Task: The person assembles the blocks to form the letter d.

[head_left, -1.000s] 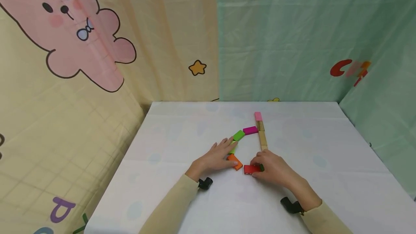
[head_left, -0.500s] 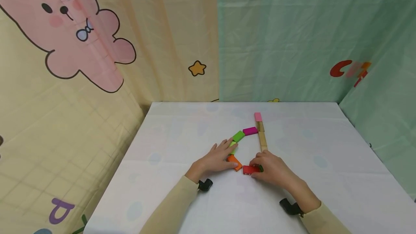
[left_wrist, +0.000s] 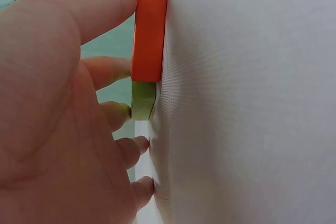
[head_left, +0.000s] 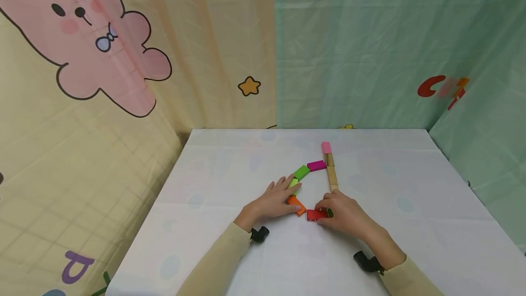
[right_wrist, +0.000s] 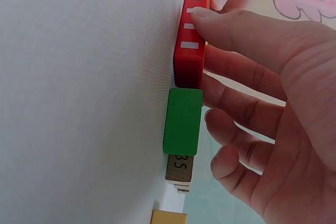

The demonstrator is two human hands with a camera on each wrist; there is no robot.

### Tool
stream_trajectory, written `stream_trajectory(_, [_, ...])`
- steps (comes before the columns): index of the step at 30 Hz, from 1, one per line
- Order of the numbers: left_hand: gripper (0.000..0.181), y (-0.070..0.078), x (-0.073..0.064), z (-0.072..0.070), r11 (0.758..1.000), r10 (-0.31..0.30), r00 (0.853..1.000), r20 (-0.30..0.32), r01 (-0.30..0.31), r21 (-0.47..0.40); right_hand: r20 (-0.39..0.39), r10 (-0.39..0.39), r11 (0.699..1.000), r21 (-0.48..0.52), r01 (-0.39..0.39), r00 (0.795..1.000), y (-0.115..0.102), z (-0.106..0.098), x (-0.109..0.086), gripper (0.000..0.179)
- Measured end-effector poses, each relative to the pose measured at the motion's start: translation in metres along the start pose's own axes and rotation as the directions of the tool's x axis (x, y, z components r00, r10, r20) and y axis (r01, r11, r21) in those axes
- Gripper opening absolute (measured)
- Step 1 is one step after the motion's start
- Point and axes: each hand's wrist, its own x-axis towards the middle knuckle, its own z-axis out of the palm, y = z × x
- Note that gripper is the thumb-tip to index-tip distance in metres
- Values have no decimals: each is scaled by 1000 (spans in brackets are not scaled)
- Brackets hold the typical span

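My left hand (head_left: pixel 269 201) lies spread over the left side of a ring of small blocks. Its thumb touches the orange block (left_wrist: pixel 149 30), and its index and middle fingertips rest at the lime green block (left_wrist: pixel 143 100). With thumb and fingers, my right hand (head_left: pixel 347 211) pinches the red block (head_left: pixel 315 215), which has white marks on its side (right_wrist: pixel 189 27). That block's left end sits close to the orange one. A dark green block (right_wrist: pixel 184 121) stands just beyond the red one's other end, under the right hand and mostly hidden in the head view.
A magenta block (head_left: pixel 316 166) and a bright green block (head_left: pixel 302 172) form the ring's far side. Wooden blocks (head_left: pixel 332 176) run in a line up its right side, with a pink block (head_left: pixel 326 147) at the far end. Everything lies on a white-covered table (head_left: pixel 230 163) backed by printed curtains.
The red block has slid slightly left toward the orange block, my right hand moving with it. My left hand has stayed nearly still.
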Motion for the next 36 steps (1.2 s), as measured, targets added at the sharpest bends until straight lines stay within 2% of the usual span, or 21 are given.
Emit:
stream_trajectory(14, [71,4,1,1,1000,-4,1000,10,4,21,7,-4,1000,-2,4,1000,1,-2,-2,28])
stream_trajectory(27, [73,0,2,3,1000,-7,1000,0,7,23,6,-6,1000,6,6,1000,2,-3,1,34])
stream_trajectory(36, [78,6,1,3,1000,-6,1000,-17,5,-26,-7,5,999,42,-5,1000,6,-13,-3,35])
